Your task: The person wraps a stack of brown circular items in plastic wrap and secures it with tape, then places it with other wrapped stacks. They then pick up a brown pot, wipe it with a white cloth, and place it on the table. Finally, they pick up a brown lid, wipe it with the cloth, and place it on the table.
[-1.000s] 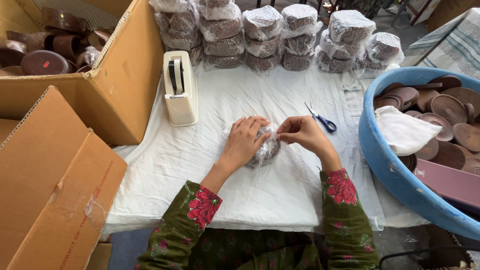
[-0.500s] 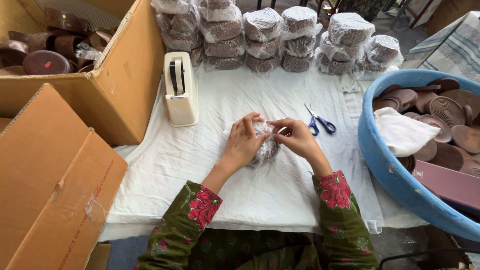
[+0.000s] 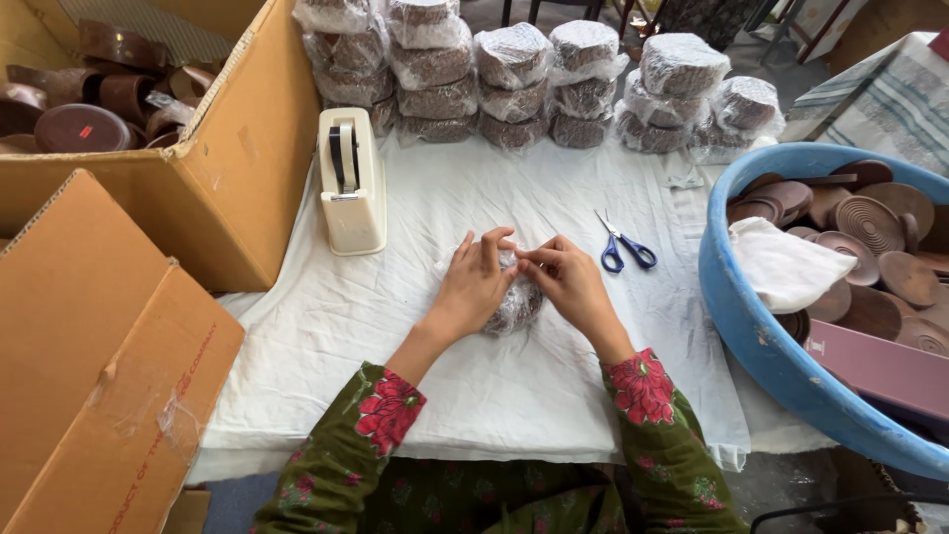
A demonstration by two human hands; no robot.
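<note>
Blue tub (image 3: 756, 336) w/ wooden discs (image 3: 870, 222), hands wrapping bundle (image 3: 514, 307)

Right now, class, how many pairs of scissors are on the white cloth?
1. The scissors, with blue handles, lie on the white cloth just right of the right hand, between it and the blue tub. Others could be hidden inside the tub or boxes.

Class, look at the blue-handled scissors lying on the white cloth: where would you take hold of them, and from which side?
Take the scissors by the two blue loop handles, coming from above on the near right side. They lie flat on the white cloth, closed blades pointing away toward the wrapped bundles, handles nearer the blue tub. The right hand, probably closest, is busy on the wrapped piece.
</note>
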